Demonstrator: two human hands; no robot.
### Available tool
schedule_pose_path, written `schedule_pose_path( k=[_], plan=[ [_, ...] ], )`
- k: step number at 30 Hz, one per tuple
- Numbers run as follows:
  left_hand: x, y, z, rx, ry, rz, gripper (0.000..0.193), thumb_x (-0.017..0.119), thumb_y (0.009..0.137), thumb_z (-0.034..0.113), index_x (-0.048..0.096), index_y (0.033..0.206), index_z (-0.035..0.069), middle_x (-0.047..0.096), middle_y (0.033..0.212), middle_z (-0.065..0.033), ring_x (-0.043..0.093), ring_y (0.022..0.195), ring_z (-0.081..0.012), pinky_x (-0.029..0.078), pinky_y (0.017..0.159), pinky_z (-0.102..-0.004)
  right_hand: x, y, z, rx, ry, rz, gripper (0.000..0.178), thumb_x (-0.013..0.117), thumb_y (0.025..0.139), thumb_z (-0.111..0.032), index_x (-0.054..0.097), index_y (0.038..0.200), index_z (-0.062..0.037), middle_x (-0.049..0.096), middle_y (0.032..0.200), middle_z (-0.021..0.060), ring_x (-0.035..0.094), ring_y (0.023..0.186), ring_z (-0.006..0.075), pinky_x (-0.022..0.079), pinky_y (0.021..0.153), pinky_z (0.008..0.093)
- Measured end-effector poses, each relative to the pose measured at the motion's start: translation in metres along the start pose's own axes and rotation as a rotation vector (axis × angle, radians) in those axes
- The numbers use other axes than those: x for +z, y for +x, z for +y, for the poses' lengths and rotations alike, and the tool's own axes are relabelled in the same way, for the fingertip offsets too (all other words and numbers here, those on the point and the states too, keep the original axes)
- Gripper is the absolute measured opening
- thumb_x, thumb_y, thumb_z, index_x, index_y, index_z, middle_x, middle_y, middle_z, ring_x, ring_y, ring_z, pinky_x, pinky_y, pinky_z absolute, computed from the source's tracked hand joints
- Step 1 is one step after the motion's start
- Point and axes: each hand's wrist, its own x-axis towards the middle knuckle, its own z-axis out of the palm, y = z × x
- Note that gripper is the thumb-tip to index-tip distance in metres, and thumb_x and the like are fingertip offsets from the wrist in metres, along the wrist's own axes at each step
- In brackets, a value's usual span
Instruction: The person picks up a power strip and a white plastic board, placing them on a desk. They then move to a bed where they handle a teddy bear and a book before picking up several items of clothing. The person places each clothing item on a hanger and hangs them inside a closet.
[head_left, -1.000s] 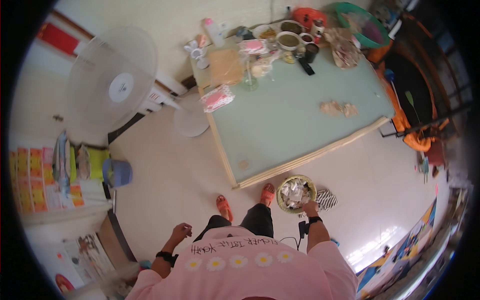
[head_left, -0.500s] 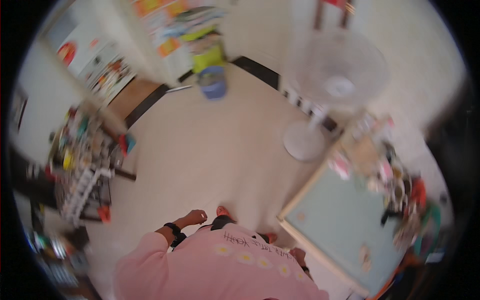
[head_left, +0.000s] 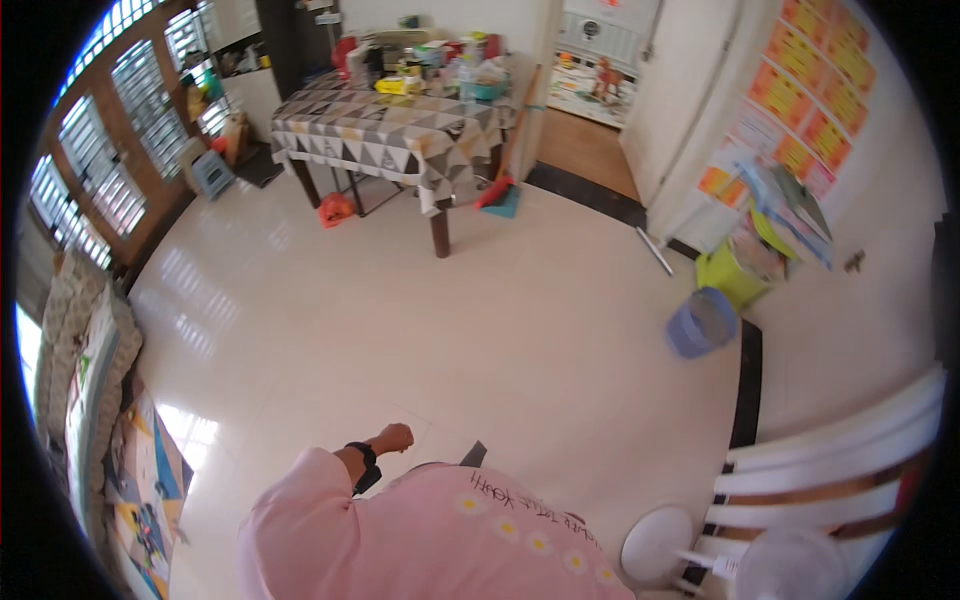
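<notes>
My left hand (head_left: 393, 438) hangs beside my body over the pale tiled floor (head_left: 400, 330), its fingers curled in with nothing showing in them. A dark band (head_left: 362, 462) circles that wrist, below the pink sleeve (head_left: 300, 530). It touches nothing around it. My right hand is out of sight behind my pink top (head_left: 450, 545).
Ahead stands a table (head_left: 400, 140) with a patterned cloth and clutter on top. A broom (head_left: 495, 192) leans by the open doorway (head_left: 590, 155). To the right are a blue bin (head_left: 703, 325), a white fan (head_left: 660, 545) and a white slatted bench (head_left: 830, 470). A sofa (head_left: 105, 350) is at left.
My view has turned left: the cloth-covered table now lies ahead, and the bin and fan have shifted right. The pale green-topped table and my right hand have left the picture.
</notes>
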Motion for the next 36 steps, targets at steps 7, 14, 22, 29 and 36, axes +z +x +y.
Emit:
schedule_pose_path(
  k=[7,14,22,29,36],
  plan=[
    [0.027,0.045,-0.030,0.192,0.578,-0.067,0.015,0.060,0.065,0.019,0.061,0.065,0.004,0.060,0.066,-0.0093,0.060,0.066,-0.0255,0.049,0.055,-0.0372,0.024,0.161,-0.079,0.049,0.094,-0.212,0.025,0.051,0.077,-0.008,0.051,0.100,0.0036,0.060,0.075,0.0176,0.060,0.060,0.0231,0.050,0.052,0.0314],
    [0.006,0.151,0.005,0.175,0.736,-0.236,0.018,0.049,0.073,0.015,0.061,0.068,0.003,0.063,0.068,-0.0092,0.061,0.056,-0.0183,0.049,0.059,-0.0352,-0.008,0.312,-0.105,-0.335,-0.865,-0.375,0.018,0.046,0.076,-0.012,0.054,0.083,0.0017,0.058,0.064,0.0143,0.058,0.056,0.0243,0.046,0.046,0.0293],
    [-0.141,0.247,0.189,-0.184,-0.580,0.309,0.023,0.054,0.077,0.023,0.059,0.079,0.001,0.061,0.065,-0.0078,0.060,0.057,-0.0150,0.049,0.057,-0.0273,-0.051,0.472,-0.329,0.026,-0.402,-0.386,0.014,0.047,0.077,-0.011,0.053,0.075,0.0018,0.057,0.065,0.0145,0.058,0.054,0.0230,0.045,0.042,0.0278],
    [-0.184,0.338,0.195,-0.377,-0.568,0.258,0.020,0.054,0.075,0.021,0.060,0.077,0.003,0.062,0.062,-0.0069,0.061,0.056,-0.0145,0.049,0.055,-0.0283,0.033,0.588,-0.554,-0.059,-0.190,-0.355,0.014,0.053,0.077,-0.011,0.055,0.080,0.0019,0.058,0.067,0.0108,0.058,0.054,0.0171,0.045,0.043,0.0236],
    [-0.272,0.484,0.201,-0.021,0.034,0.270,0.019,0.054,0.071,0.025,0.061,0.066,0.008,0.061,0.064,-0.0057,0.060,0.064,-0.0212,0.048,0.060,-0.0352,0.073,0.619,-0.698,-0.060,-0.258,-0.409,0.019,0.050,0.080,-0.011,0.057,0.093,0.0010,0.061,0.072,0.0103,0.060,0.057,0.0169,0.047,0.048,0.0236]
  ],
)
